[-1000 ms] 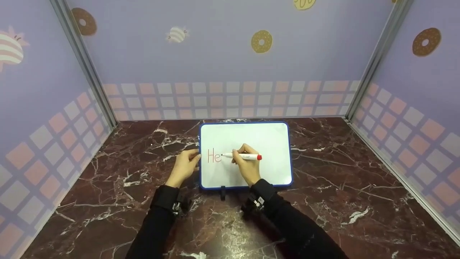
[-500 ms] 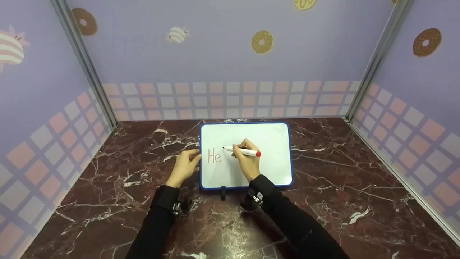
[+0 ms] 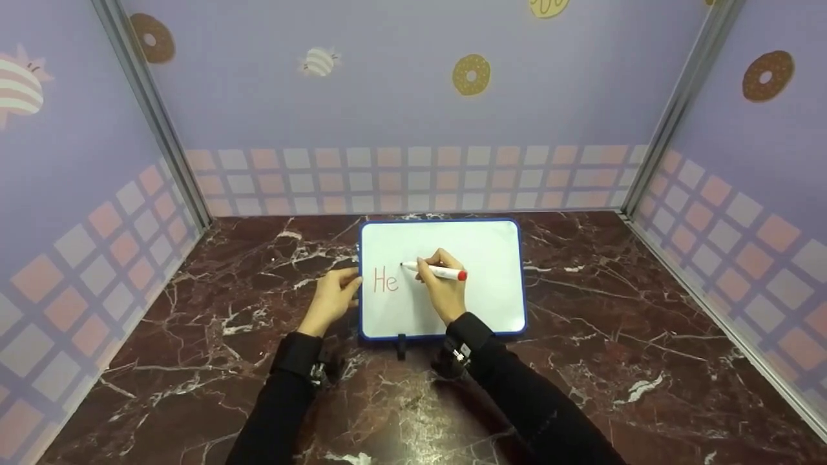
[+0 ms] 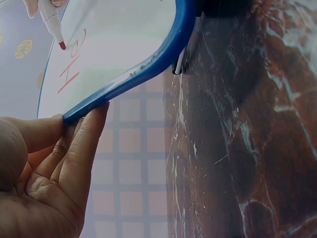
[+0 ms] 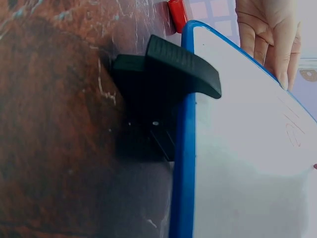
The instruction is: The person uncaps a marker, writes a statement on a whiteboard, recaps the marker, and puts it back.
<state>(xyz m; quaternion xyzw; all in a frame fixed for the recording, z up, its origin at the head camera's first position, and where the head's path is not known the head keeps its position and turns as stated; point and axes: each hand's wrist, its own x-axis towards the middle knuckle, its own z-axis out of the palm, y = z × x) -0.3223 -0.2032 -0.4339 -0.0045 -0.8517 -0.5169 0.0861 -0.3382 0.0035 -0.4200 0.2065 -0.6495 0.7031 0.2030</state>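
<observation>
A whiteboard [image 3: 491,284] with a blue frame leans upright on the table, bearing "He" in red letters [image 3: 386,281] on its left part. At its left edge my left hand [image 3: 333,296] pinches the frame; in the left wrist view the thumb lies on the front and the fingers [image 4: 81,148] behind. My right hand [image 3: 446,284] grips a white marker [image 3: 442,271] with a red end. Its red tip [image 4: 62,45] points at the board, just right of and above the "e". The right wrist view shows little of the marker.
A black stand clip [image 5: 183,69] holds the board's bottom edge. Beyond it a small red cylinder [image 5: 177,16] shows behind the board. Dark red marble tabletop [image 3: 614,361] surrounds the board, with patterned walls [image 3: 413,174] at the back and sides.
The marker tip has lifted from the end of the "e" up to a spot higher and slightly right, uncovering the finished curve. The left hand and the board stay put.
</observation>
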